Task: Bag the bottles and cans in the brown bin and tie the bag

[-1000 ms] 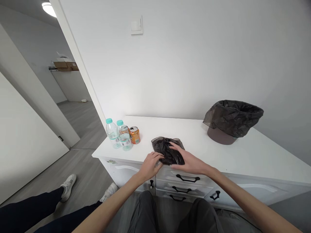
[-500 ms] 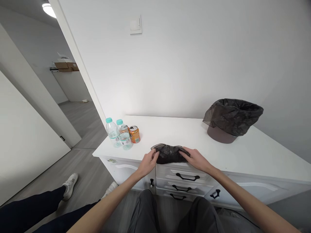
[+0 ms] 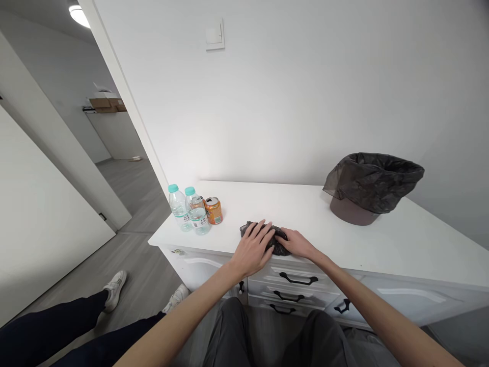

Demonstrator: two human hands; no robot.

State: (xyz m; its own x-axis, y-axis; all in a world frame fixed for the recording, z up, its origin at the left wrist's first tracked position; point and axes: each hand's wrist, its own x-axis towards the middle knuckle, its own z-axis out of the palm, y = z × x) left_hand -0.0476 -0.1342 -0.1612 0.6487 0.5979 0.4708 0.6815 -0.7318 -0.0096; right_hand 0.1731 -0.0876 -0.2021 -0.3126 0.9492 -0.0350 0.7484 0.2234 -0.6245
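A black plastic bag (image 3: 281, 248), bunched into a small crumpled bundle, lies at the front edge of the white cabinet top (image 3: 260, 199). My left hand (image 3: 250, 252) rests across the bag's left and middle part, palm down, with its fingers stretched out and slightly apart. At the bundle's right end, my right hand (image 3: 300, 243) pinches the plastic between bent fingers. Part of the bag is hidden beneath my left hand.
Left on the cabinet stand two clear bottles (image 3: 197, 216) with teal caps and orange cans (image 3: 214, 210). A brown bin (image 3: 351, 211), lined with a black bag (image 3: 376, 183), stands at the right. Another person's legs (image 3: 76, 311) are at lower left.
My left hand has gone from pinching the bag's left end to lying flat over it. The bag is more compact, and my right hand has shifted slightly inward.
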